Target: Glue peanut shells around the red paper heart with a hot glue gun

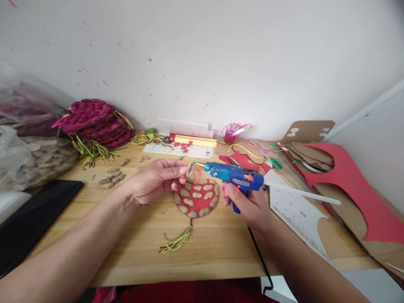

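My left hand [159,179] pinches a peanut shell [190,169] between thumb and fingertips. The metal nozzle of a blue glue gun [232,174] is at that shell. My right hand [249,204] is wrapped round the gun's handle, and a white glue stick [312,195] sticks out of its back. Below both hands a round red disc [201,202] lies on the wooden table [145,252], with rows of peanut shells on it. An orange loop [197,175] shows at its top edge, and a yellow-green tassel [177,243] hangs from its bottom.
Loose peanuts [112,177] and a bag of peanuts [52,158] are on the left, near a black flat object [38,214]. Purple discs [97,122] are stacked behind. Cut red card [353,185] and white paper [293,208] lie right. A stained cup [232,132] stands by the wall.
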The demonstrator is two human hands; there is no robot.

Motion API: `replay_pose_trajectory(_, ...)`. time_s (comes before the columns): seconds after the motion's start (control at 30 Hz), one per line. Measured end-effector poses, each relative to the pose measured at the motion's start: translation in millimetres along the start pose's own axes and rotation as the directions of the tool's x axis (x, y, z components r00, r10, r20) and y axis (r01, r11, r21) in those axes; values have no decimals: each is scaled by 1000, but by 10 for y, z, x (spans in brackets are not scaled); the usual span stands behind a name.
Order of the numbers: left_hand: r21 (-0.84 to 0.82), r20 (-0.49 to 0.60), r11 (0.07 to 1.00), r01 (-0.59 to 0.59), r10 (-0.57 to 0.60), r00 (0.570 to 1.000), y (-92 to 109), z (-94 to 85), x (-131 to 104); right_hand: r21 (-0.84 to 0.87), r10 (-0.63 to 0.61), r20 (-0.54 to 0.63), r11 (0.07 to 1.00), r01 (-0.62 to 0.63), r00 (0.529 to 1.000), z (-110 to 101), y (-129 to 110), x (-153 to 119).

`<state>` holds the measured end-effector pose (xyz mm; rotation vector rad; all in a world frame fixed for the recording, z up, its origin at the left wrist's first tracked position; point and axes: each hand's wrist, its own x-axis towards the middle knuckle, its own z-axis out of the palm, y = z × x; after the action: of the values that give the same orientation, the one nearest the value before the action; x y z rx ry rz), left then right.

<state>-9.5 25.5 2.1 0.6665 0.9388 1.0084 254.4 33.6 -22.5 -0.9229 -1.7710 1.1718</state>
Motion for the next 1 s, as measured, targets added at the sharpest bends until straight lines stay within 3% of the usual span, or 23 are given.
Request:
replay_pose_trajectory(0.23,-33,-15,999,-24,23,1000,14,5,-6,-4,-3,0,1000,3,1000,7,2,16)
replay_pose_trajectory(0.47,-94,-7,994,-64,63,998,-6,-13,14,-7,-178,71,984,179,981,72,-84,7)
replay_pose_trajectory(1.0,-91,10,994,-60,61,998,-36,-1,6,-67,-224,89,971,230,971,83,-128,4)
